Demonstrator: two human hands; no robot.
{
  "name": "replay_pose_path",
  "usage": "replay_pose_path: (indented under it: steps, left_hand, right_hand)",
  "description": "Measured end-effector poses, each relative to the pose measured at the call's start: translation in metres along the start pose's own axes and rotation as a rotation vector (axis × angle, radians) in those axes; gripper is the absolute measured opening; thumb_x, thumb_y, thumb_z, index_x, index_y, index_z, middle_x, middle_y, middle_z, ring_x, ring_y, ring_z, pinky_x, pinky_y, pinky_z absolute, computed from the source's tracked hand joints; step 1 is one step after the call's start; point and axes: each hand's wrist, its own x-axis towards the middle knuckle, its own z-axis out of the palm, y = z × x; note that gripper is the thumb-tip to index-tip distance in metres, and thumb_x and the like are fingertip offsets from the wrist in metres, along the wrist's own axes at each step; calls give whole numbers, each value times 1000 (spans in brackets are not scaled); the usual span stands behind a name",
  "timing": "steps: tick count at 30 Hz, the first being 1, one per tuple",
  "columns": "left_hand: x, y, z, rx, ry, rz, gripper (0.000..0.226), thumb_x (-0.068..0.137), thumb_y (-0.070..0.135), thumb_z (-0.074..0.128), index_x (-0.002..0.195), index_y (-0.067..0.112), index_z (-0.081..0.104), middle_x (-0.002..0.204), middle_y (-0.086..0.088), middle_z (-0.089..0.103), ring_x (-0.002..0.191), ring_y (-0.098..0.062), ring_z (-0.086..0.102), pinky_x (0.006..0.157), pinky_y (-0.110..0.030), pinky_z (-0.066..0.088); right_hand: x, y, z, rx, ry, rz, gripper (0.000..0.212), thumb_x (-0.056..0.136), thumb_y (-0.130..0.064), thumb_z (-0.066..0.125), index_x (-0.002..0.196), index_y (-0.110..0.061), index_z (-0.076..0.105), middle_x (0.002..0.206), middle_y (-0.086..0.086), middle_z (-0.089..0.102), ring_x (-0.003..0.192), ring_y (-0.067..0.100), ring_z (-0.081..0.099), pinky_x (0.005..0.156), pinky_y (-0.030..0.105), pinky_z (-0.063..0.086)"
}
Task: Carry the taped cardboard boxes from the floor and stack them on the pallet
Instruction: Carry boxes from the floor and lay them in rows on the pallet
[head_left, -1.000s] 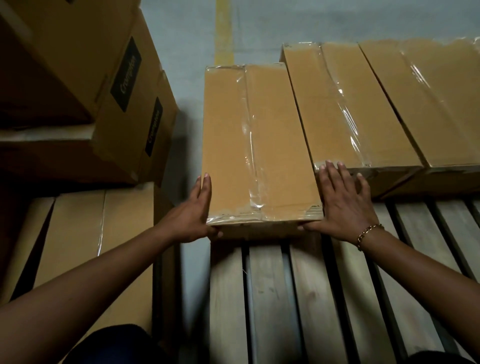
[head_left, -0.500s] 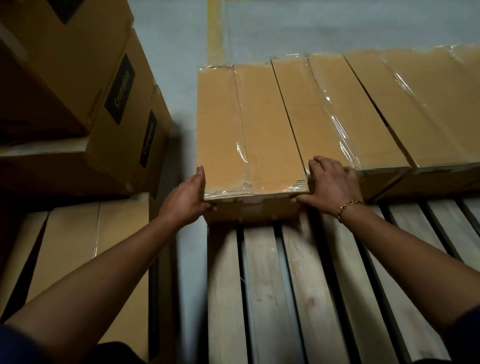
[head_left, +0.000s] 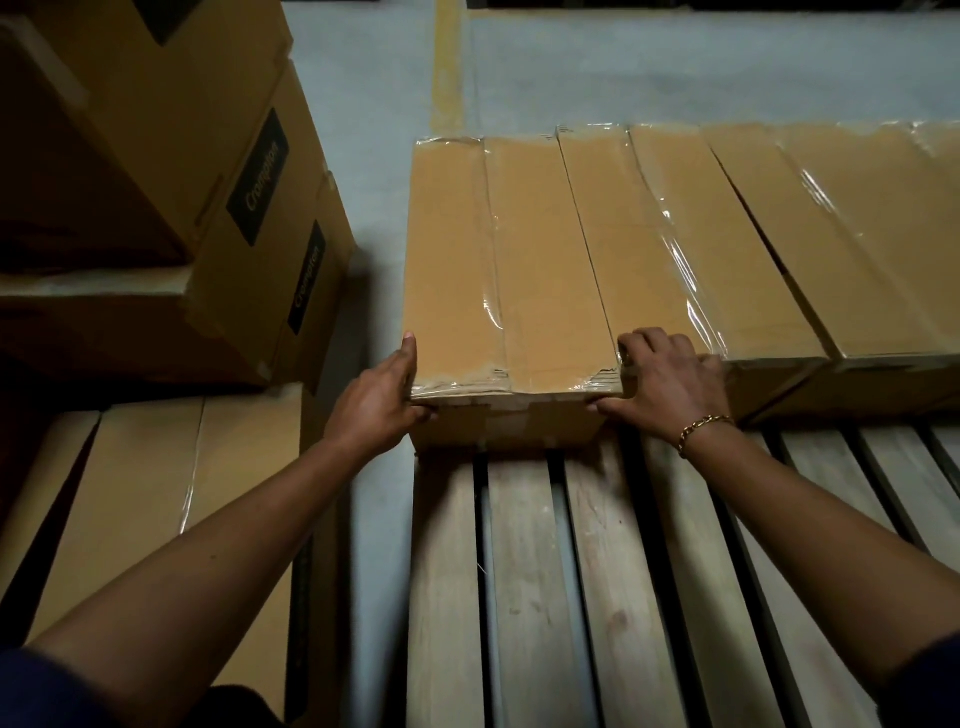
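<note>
The taped box (head_left: 509, 270) sits on the wooden pallet (head_left: 519, 571), at the pallet's far left corner. Its left side lines up with the left edge of the pallet. Clear shiny tape runs down the middle of its top and wraps over its ends.

The left hand (head_left: 374, 405) holds the near left corner of this box. Its fingers (head_left: 409, 347) lie straight and pressed together along the box's left side. Its thumb hooks round onto the near face, just under the top edge.

The right hand (head_left: 670, 384) holds the near right corner. Its fingers (head_left: 641, 340) are curled over the top edge, close together, right at the seam with the next box. Its thumb presses on the near face. A gold chain bracelet (head_left: 701, 428) is on that wrist.

Two more boxes are on the pallet. The second box (head_left: 691, 249) touches the taped box and sits further toward the pallet's right. The third box (head_left: 857, 234) is beyond it, further right again. The near half of the pallet shows bare wooden slats with dark gaps.

Off the pallet's left side, a flat box (head_left: 156, 509) lies low down. Bigger stacked boxes (head_left: 156, 182) with dark labels stand above it. The grey floor (head_left: 374, 130) shows beyond the pallet's far side, with a yellow line (head_left: 447, 67) painted on it.
</note>
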Motion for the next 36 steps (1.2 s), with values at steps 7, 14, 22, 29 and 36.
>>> replay_pose_path:
  steps: [7, 14, 22, 29, 36]
  left_hand:
    - [-10, -3, 13, 110, 5, 25, 98, 95, 39, 69, 163, 25, 0, 169, -1, 18, 124, -31, 60, 98, -45, 51]
    - [-9, -9, 21, 137, 18, 18, 94, 99, 41, 61, 162, 26, -7, 171, 2, 3, 115, -29, 65, 90, -42, 56]
    - [5, -15, 19, 142, 25, 50, 94, 97, 43, 63, 162, 27, -4, 171, 2, 7, 124, -35, 60, 96, -46, 53]
    - [1, -13, 20, 146, 35, 44, 93, 98, 42, 62, 162, 25, -2, 171, 2, 7, 121, -34, 62, 94, -46, 54]
    - [-9, 0, 28, 167, -4, 30, 91, 101, 36, 56, 160, 22, -11, 171, 0, -8, 99, -36, 68, 80, -48, 58]
  right_hand:
    - [-26, 5, 39, -185, 50, -146, 70, 95, -62, 33, 157, -28, 32, 163, 7, 29, 147, 36, 31, 111, 67, 25]
    - [-23, 8, 40, -188, 49, -167, 69, 95, -58, 31, 155, -25, 36, 164, 10, 27, 149, 36, 28, 114, 65, 20]
    - [-7, 10, 39, -183, 25, -160, 72, 94, -62, 25, 156, -27, 33, 161, 8, 34, 146, 34, 34, 112, 65, 24]
    - [-13, 5, 44, -163, 57, -138, 72, 94, -58, 28, 155, -21, 37, 162, 9, 32, 146, 33, 33, 111, 60, 26]
    - [-31, 14, 51, -93, 133, -156, 72, 92, -54, 28, 154, -19, 39, 162, 10, 33, 146, 37, 32, 112, 61, 24]
